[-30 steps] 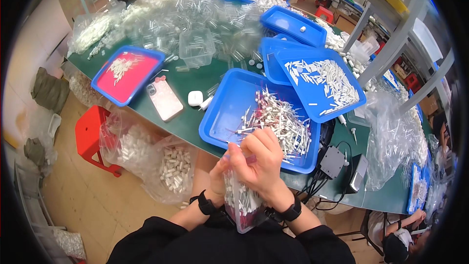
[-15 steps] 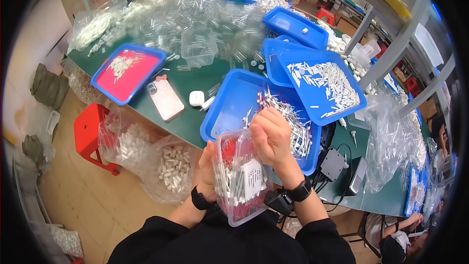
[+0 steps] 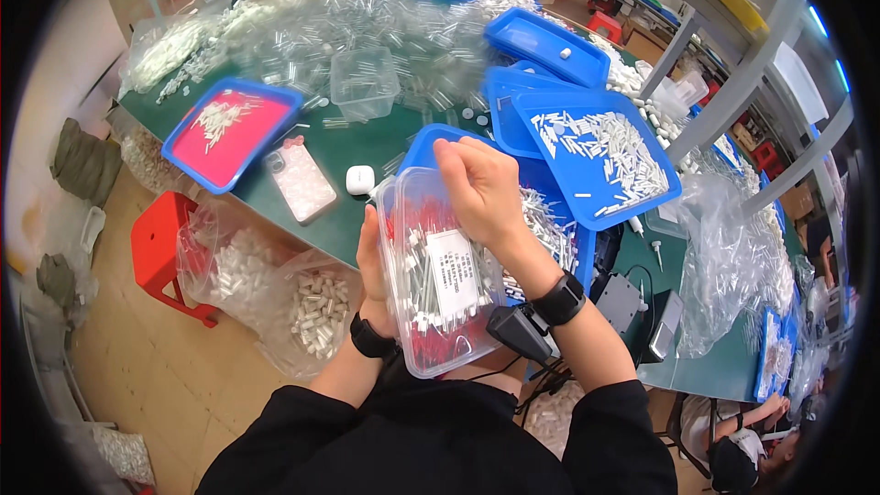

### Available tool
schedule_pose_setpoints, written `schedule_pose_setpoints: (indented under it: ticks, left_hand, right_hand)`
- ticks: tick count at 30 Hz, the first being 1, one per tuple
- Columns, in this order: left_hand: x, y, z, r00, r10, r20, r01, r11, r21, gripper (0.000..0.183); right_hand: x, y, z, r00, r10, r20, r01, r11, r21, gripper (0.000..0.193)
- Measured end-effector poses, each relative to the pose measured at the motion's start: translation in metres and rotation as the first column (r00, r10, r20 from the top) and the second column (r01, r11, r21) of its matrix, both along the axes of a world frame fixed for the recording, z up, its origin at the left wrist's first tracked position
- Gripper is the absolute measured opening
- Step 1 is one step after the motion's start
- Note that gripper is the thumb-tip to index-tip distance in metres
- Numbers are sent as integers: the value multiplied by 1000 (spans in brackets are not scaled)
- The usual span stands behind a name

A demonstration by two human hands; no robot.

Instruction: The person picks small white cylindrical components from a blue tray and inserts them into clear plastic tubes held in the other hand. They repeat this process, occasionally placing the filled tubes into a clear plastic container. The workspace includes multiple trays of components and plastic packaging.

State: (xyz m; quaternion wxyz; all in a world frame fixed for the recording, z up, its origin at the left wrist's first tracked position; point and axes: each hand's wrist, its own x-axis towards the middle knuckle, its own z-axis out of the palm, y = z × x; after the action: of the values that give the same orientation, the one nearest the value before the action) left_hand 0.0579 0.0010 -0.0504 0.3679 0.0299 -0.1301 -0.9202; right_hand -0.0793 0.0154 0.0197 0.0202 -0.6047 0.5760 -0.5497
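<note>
A clear plastic box (image 3: 423,335) packed with thin white sticks and red parts is tilted up in front of my chest. A white printed label (image 3: 453,275) sits on its face. Along the box's left side, my left hand (image 3: 371,266) is closed, its fingers partly hidden behind it. My right hand (image 3: 486,188) is curled over the upper right edge, its fingertips out of sight. Behind the box, a blue tray (image 3: 431,139) holds a heap of similar white sticks (image 3: 550,229), partly covered by my right arm.
Blue trays (image 3: 550,46) overlap at the right, one with short white tubes (image 3: 614,160). A pink-lined tray (image 3: 225,142), a phone (image 3: 302,185) and a white earbud case (image 3: 359,181) lie left. Clear tubes cover the far table. A red stool (image 3: 163,243) and bagged parts (image 3: 316,312) stand below.
The box has risen away from my body and slightly left, with both hands on it. It now hides more of the blue tray.
</note>
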Motion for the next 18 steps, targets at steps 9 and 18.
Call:
schedule_pose_setpoints:
  ticks: [9,18]
  left_hand:
    - [1,-7,-7,997,-18,-79,19,1000,11,60]
    - [9,-28,-34,974,-87,-209,72,994,-80,58]
  right_hand:
    - [-1,-7,-6,986,1,165,5,999,-39,46]
    - [-17,-8,0,978,6,210,-76,941,330,44]
